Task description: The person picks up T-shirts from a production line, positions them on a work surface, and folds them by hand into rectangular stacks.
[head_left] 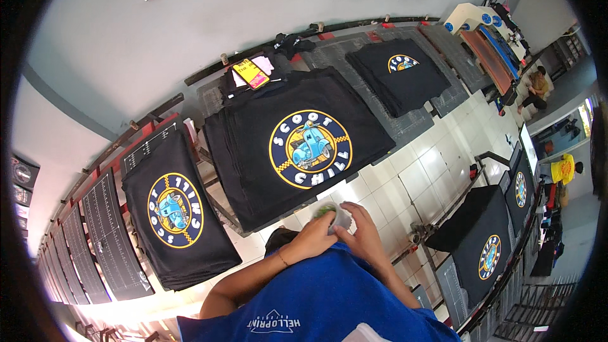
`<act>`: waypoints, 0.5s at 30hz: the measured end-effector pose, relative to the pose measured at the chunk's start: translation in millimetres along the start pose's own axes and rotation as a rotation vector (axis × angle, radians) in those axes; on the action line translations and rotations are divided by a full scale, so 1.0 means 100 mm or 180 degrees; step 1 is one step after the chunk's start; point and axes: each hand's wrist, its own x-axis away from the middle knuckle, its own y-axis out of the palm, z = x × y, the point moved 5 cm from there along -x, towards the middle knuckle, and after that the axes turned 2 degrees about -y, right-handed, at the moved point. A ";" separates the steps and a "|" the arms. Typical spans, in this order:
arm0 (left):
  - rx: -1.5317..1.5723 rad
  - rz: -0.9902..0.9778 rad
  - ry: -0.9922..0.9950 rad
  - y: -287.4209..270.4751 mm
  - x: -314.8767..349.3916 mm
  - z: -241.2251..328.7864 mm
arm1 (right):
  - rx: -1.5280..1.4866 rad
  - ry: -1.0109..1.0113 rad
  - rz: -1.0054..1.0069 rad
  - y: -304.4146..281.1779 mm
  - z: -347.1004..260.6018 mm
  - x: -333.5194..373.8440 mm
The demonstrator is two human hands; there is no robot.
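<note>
Close to my body, both hands meet at a small translucent whitish cup (342, 218) with something green at its mouth. My right hand (366, 231) is closed round the cup's right side, thumb below and fingers near the rim. My left hand (311, 239) bends its fingers in at the mouth, against the green stuff; whatever they pinch is hidden. Just beyond lies a stack of black printed T-shirts (247, 164) with a round blue scooter print (310, 149). To the left, another black shirt stack (174, 209) bears the same print.
A yellow card (251, 73) lies on cloth behind the middle stack. Farther right are a folded black shirt (399, 76) and a machine (484, 38). Bare printing boards (114, 234) line the left. More printed shirts (484, 247) lie on a rack at right, across a tiled floor (437, 158). People are in the background.
</note>
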 end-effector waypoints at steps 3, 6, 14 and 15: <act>0.0268 -0.0860 0.0141 0.32 -0.33 0.21 | -0.1024 0.0360 -0.0506 -0.19 0.66 0.08; 0.0137 -0.1338 0.0187 0.66 -0.63 0.36 | -0.1710 0.0632 -0.0940 -0.45 1.16 0.14; -0.2437 0.2466 0.0246 -0.03 -1.44 -0.39 | -0.2343 0.1326 -0.0466 -1.08 2.34 0.29; -0.2082 0.2474 -0.0168 -0.29 -1.45 -0.24 | -0.2335 0.1444 -0.0155 -1.19 2.52 0.26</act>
